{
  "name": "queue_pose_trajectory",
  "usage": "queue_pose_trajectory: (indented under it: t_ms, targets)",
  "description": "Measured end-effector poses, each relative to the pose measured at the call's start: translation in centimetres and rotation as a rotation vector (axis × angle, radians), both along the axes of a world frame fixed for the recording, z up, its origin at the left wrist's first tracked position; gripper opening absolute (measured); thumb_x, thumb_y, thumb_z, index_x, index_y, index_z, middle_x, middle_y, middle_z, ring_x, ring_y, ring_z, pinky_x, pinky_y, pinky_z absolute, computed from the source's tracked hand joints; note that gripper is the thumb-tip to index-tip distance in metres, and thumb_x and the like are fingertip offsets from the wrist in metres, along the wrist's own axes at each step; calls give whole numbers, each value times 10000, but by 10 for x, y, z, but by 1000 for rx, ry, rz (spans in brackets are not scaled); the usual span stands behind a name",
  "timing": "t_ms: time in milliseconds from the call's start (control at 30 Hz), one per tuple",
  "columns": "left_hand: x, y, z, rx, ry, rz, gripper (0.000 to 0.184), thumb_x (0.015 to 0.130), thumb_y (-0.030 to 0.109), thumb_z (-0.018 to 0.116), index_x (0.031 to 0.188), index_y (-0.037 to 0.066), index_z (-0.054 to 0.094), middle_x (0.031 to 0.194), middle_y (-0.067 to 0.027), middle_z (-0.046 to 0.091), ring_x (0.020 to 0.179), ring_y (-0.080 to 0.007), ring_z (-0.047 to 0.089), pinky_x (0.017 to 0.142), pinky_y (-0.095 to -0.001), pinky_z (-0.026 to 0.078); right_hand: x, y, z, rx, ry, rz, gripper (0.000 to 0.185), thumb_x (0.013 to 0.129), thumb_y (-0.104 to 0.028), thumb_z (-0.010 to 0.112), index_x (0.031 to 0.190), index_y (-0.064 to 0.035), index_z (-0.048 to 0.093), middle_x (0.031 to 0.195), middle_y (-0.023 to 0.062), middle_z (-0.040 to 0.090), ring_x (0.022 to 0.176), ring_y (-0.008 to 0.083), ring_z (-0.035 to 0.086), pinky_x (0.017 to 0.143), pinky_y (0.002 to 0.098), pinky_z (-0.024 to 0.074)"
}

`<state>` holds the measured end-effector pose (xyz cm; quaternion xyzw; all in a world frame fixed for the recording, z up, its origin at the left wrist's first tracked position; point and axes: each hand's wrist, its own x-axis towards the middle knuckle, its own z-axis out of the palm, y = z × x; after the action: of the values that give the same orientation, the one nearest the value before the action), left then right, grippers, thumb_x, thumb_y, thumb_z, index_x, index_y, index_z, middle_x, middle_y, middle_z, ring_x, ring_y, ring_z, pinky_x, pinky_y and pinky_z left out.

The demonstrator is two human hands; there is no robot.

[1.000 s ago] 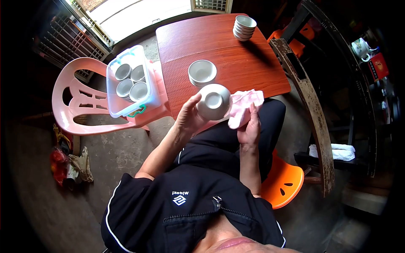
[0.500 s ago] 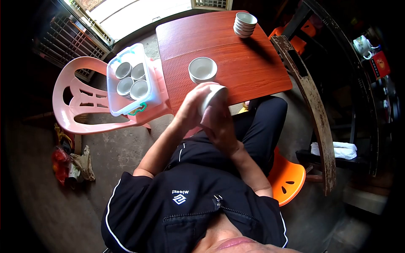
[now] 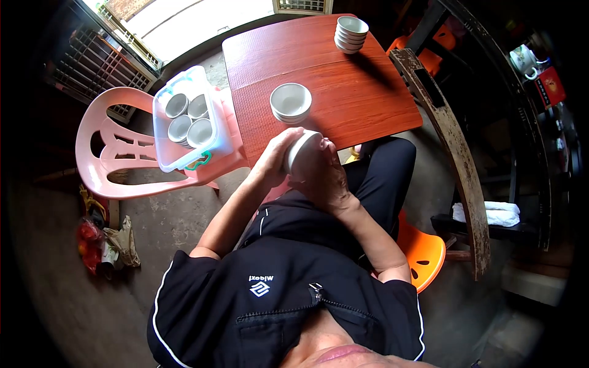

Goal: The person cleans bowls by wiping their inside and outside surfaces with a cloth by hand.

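White bowl (image 3: 295, 153) now tipped sideways, my left hand (image 3: 270, 162) grasps it while my right hand (image 3: 333, 182), grip unclear, closes in, apparently wiping.

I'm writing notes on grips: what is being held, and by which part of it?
A bowl: the left hand holds it by its side. The right hand covers the opposite side; whether it grips there cannot be told.

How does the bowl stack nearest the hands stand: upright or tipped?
Upright: the stack rests on the table, its top bowl facing mouth up.
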<state>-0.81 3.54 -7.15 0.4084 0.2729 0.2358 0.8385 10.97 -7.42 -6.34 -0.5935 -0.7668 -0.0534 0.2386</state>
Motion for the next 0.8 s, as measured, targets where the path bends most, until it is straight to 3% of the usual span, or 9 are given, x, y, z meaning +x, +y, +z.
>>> queue_pose_trajectory:
  t_ms: [133, 267, 367, 500, 600, 633, 667, 733, 800]
  targets:
    - [4, 5, -15, 291, -12, 80, 348, 908, 296, 500, 1113, 18, 535, 1042, -127, 605, 935, -196, 606, 823, -329, 503, 2, -5, -11, 13, 208, 167, 656, 827, -420, 597, 1279, 18, 413, 1345, 254, 367, 1280, 433, 300, 1091, 495, 193]
    - [12, -11, 22, 110, -118, 83, 386, 904, 309, 473, 1126, -2, 527, 1005, -119, 597, 905, -185, 600, 809, -305, 492, -4, -17, -19, -315, 1235, 358, 717, 884, -345, 529, 1382, 64, 215, 1382, 314, 267, 1307, 439, 253, 1107, 476, 170]
    - [12, -7, 35, 243, 52, 46, 367, 879, 279, 488, 1081, -16, 573, 1002, -124, 614, 929, -177, 591, 867, -296, 452, -1, -6, -3, -23, 170, 100, 523, 857, -241, 595, 1268, 38, 429, 1276, 247, 444, 1231, 442, 380, 1042, 517, 298]
    - [15, -11, 30, 278, 123, 53, 368, 869, 255, 545, 1107, -24, 568, 968, -107, 622, 909, -165, 590, 843, -277, 461, 0, -9, -15, 205, 136, 15, 335, 887, -137, 551, 1184, 18, 534, 1191, 201, 540, 1190, 296, 492, 1006, 434, 370]
    - [19, -21, 31, 243, 30, 177, 348, 874, 222, 564, 1133, -9, 550, 915, -58, 603, 792, -99, 564, 664, -234, 470, -16, -24, -10, -244, 1225, 76, 311, 944, -168, 503, 1186, 25, 532, 1131, 163, 583, 1081, 168, 554, 944, 333, 418]
    - [19, -25, 29, 443, -41, 260, 324, 864, 171, 567, 1135, -5, 545, 918, -48, 600, 796, -79, 548, 677, -220, 459, -7, -26, -4, -456, 1543, 33, 288, 977, -231, 475, 1125, 4, 553, 894, 30, 588, 815, 105, 548, 711, 239, 446]
    - [20, -31, 34, 495, -75, 333, 331, 861, 166, 554, 1147, 0, 535, 930, -48, 599, 805, -70, 540, 698, -206, 452, -22, -20, 19, -200, 2036, 119, 276, 991, -215, 437, 1100, 11, 553, 901, 29, 575, 789, 73, 522, 660, 237, 427]
    - [15, -31, 49, 467, -121, 260, 337, 855, 154, 546, 1157, 5, 529, 937, -51, 596, 822, -88, 547, 714, -228, 461, -17, -27, 8, -282, 1723, 142, 238, 981, -175, 449, 1087, 10, 555, 931, 72, 594, 791, 155, 573, 698, 299, 463]
    - [12, -17, 55, 259, -96, 114, 343, 849, 154, 552, 1158, 7, 526, 954, -68, 604, 865, -123, 569, 743, -266, 477, -11, -16, -12, 256, 501, 170, 271, 937, -157, 515, 1128, 36, 516, 996, 179, 586, 845, 303, 589, 752, 401, 477]
